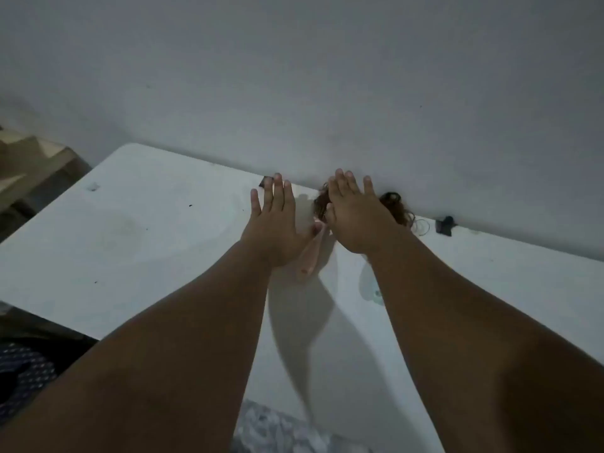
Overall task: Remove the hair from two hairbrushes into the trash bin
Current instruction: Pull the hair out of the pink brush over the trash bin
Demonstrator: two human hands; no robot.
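Both arms stretch out over a white table (137,230). My left hand (276,227) is open, fingers spread, palm down above the table. My right hand (354,217) is open too, fingers apart, hovering over the brushes. A pink hairbrush (309,256) lies between the hands, its handle pointing toward me and its head full of brown hair (320,204) near the wall. Dark curly hair (397,209) shows just right of my right hand; the brush under it is hidden. A pale greenish object (371,289) peeks out beside my right forearm.
The table's far edge meets a grey wall (294,76). A small black object (444,225) lies by the wall at right, and another black bit (263,183) sits left of my fingertips. Wooden furniture (29,168) stands at far left. Dark dotted fabric (23,374) is at lower left.
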